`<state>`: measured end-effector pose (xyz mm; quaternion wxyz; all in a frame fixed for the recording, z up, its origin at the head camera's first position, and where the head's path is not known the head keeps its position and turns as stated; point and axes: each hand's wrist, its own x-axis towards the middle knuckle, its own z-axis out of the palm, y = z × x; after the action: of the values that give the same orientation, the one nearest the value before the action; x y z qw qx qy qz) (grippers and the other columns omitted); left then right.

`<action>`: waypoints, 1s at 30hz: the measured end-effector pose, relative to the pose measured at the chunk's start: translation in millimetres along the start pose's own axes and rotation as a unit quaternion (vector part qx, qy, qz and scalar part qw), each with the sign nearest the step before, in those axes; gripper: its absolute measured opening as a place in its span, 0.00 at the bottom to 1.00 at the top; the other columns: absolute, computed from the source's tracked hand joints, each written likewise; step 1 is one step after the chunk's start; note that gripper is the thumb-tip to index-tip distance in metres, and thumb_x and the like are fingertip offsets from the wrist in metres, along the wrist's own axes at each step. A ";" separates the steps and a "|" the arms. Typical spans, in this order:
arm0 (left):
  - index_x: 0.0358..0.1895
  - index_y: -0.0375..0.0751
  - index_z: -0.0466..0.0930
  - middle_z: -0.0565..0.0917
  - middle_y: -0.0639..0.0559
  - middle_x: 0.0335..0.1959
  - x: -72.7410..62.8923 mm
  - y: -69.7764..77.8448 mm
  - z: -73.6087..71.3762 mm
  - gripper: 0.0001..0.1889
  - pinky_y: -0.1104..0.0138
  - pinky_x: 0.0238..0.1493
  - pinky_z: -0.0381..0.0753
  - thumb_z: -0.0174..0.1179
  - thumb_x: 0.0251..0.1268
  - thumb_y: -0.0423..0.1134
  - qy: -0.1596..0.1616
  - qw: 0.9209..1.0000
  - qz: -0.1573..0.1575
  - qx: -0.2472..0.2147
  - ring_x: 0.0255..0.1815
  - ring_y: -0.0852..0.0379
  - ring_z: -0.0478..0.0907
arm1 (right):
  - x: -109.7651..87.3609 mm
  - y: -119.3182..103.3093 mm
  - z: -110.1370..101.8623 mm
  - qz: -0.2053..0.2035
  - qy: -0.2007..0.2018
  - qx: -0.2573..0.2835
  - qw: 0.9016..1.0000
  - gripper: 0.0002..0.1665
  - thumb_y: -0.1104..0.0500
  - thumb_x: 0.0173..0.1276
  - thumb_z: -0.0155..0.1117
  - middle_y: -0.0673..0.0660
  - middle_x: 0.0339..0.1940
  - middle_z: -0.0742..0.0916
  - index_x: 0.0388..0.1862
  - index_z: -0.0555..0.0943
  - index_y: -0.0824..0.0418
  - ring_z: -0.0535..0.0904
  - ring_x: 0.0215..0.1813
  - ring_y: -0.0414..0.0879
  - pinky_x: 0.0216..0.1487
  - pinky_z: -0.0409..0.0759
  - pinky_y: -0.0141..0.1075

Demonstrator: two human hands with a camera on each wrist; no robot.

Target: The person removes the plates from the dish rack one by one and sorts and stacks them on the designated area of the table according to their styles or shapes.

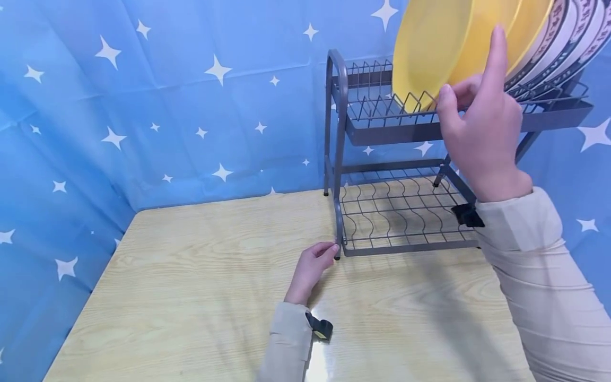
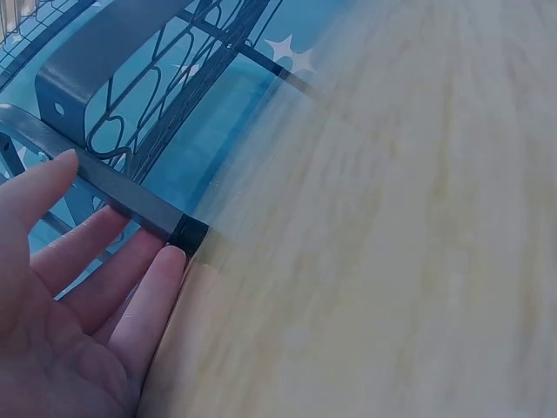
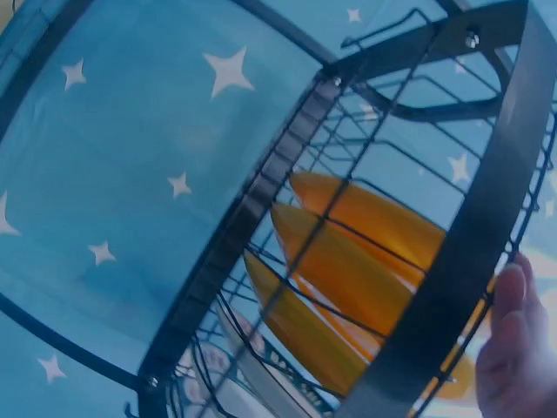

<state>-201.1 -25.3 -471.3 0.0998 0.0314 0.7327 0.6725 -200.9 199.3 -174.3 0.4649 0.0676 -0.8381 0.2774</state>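
A dark grey two-tier dish rack (image 1: 396, 137) stands on the wooden table. Its upper tier holds yellow plates (image 1: 429, 53) upright on edge, with patterned white plates (image 1: 579, 40) behind them to the right. My right hand (image 1: 487, 127) is at the upper tier's front wires, index finger straight up before the yellow plates and thumb apart from it. In the right wrist view, its fingertips (image 3: 512, 296) show just outside the front rail. Low down, my left hand (image 1: 312, 268) pinches the rack's front left leg (image 2: 130, 196), fingertips close to its black foot (image 2: 187, 235).
The lower tier (image 1: 401, 212) is a wavy wire shelf close above the table (image 1: 191, 286). A blue cloth (image 1: 167, 106) with white stars hangs behind and at the left. Black straps with small devices (image 1: 321, 326) are on both wrists.
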 end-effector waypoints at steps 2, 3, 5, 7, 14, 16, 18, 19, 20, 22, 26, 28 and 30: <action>0.46 0.54 0.79 0.80 0.57 0.42 -0.3 0.4 -1.5 0.19 0.61 0.49 0.72 0.56 0.55 0.59 -0.005 1.000 -0.007 0.000 0.41 0.54 0.79 | 3.7 -0.3 -2.2 0.001 -0.017 -0.025 1.000 0.38 0.47 0.64 0.48 0.59 0.32 0.83 0.70 0.46 0.49 0.70 0.27 0.31 0.34 0.62 0.28; 0.46 0.54 0.79 0.80 0.57 0.43 -0.3 0.6 -2.0 0.20 0.61 0.49 0.72 0.55 0.55 0.59 -0.006 1.000 -0.011 0.001 0.41 0.54 0.79 | 6.1 -1.3 -2.9 0.003 -0.026 -0.036 0.999 0.39 0.47 0.64 0.48 0.61 0.32 0.83 0.70 0.46 0.49 0.72 0.28 0.36 0.35 0.63 0.31; 0.47 0.54 0.79 0.79 0.58 0.44 0.1 0.8 -2.8 0.20 0.61 0.51 0.71 0.55 0.55 0.60 -0.007 1.000 -0.018 0.003 0.41 0.55 0.79 | 11.1 -3.1 -2.9 -0.002 -0.037 -0.064 0.997 0.40 0.46 0.64 0.48 0.63 0.30 0.83 0.70 0.46 0.52 0.75 0.29 0.49 0.33 0.62 0.37; 0.47 0.54 0.78 0.79 0.57 0.44 0.5 0.3 -3.2 0.20 0.60 0.51 0.70 0.55 0.55 0.60 -0.006 1.000 -0.021 0.003 0.41 0.55 0.79 | 17.1 -6.3 -2.6 0.004 -0.051 -0.091 0.995 0.41 0.44 0.63 0.48 0.66 0.28 0.82 0.71 0.46 0.54 0.74 0.29 0.61 0.29 0.60 0.42; 0.47 0.52 0.78 0.79 0.57 0.45 0.9 -0.1 -3.1 0.20 0.61 0.51 0.70 0.55 0.56 0.58 -0.007 1.000 -0.028 -0.008 0.42 0.55 0.79 | 34.3 -8.7 -1.6 0.035 -0.097 -0.131 0.986 0.40 0.45 0.63 0.48 0.70 0.36 0.77 0.70 0.47 0.53 0.71 0.34 0.66 0.29 0.64 0.48; 0.47 0.54 0.78 0.79 0.58 0.45 0.6 0.6 -3.5 0.21 0.60 0.52 0.70 0.56 0.54 0.60 -0.009 0.999 -0.035 -0.008 0.42 0.55 0.78 | 37.2 -7.5 -1.7 0.047 -0.109 -0.130 0.984 0.37 0.49 0.63 0.46 0.71 0.40 0.76 0.69 0.48 0.55 0.71 0.38 0.67 0.35 0.67 0.53; 0.46 0.56 0.78 0.79 0.59 0.44 0.6 1.6 -3.6 0.22 0.60 0.53 0.69 0.56 0.52 0.62 -0.011 0.999 -0.043 -0.004 0.42 0.56 0.78 | 39.7 -6.9 -1.7 0.063 -0.122 -0.132 0.982 0.36 0.52 0.63 0.44 0.72 0.43 0.75 0.68 0.49 0.56 0.70 0.41 0.68 0.40 0.68 0.56; 0.46 0.57 0.78 0.79 0.60 0.44 0.7 2.2 -3.7 0.22 0.60 0.53 0.69 0.56 0.51 0.63 -0.012 0.999 -0.046 -0.001 0.42 0.56 0.78 | 41.3 -6.9 -2.0 0.074 -0.131 -0.134 0.979 0.35 0.53 0.62 0.43 0.72 0.44 0.75 0.68 0.49 0.56 0.70 0.42 0.67 0.40 0.67 0.55; 0.46 0.58 0.78 0.79 0.60 0.44 0.9 2.6 -3.7 0.22 0.59 0.53 0.69 0.56 0.50 0.64 -0.013 0.999 -0.048 0.002 0.42 0.56 0.78 | 42.6 -6.9 -2.3 0.084 -0.139 -0.134 0.978 0.35 0.54 0.61 0.42 0.72 0.45 0.75 0.68 0.49 0.57 0.70 0.43 0.67 0.41 0.67 0.56; 0.45 0.59 0.78 0.79 0.62 0.44 1.8 3.1 -3.6 0.23 0.60 0.53 0.68 0.56 0.49 0.65 -0.014 0.998 -0.053 0.008 0.42 0.57 0.78 | 45.8 -7.2 -2.4 0.108 -0.159 -0.135 0.972 0.36 0.54 0.60 0.42 0.71 0.47 0.74 0.68 0.49 0.57 0.69 0.45 0.66 0.41 0.65 0.54; 0.45 0.58 0.79 0.79 0.61 0.44 3.2 3.1 -3.7 0.23 0.59 0.54 0.68 0.56 0.48 0.65 -0.014 0.998 -0.058 0.003 0.42 0.56 0.78 | 53.1 -7.8 -0.8 0.147 -0.201 -0.135 0.959 0.35 0.53 0.61 0.42 0.70 0.51 0.73 0.67 0.50 0.60 0.67 0.49 0.65 0.45 0.62 0.54; 0.46 0.56 0.79 0.79 0.59 0.45 3.8 2.7 -3.4 0.24 0.59 0.53 0.69 0.57 0.49 0.64 -0.015 0.998 -0.058 -0.003 0.43 0.56 0.78 | 55.5 -7.5 0.6 0.153 -0.219 -0.137 0.954 0.34 0.53 0.61 0.41 0.70 0.51 0.73 0.66 0.52 0.62 0.66 0.49 0.65 0.43 0.62 0.54; 0.46 0.54 0.79 0.79 0.58 0.45 4.1 2.0 -2.3 0.24 0.60 0.53 0.69 0.57 0.49 0.64 -0.016 0.998 -0.056 -0.009 0.43 0.55 0.78 | 56.6 -6.7 1.7 0.155 -0.232 -0.139 0.950 0.32 0.54 0.62 0.40 0.71 0.50 0.72 0.65 0.54 0.64 0.66 0.48 0.65 0.43 0.61 0.55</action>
<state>-205.7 -26.7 -469.6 0.1493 0.0004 0.7256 0.6717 -231.3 200.9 -126.1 0.2134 -0.0663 -0.9533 0.2031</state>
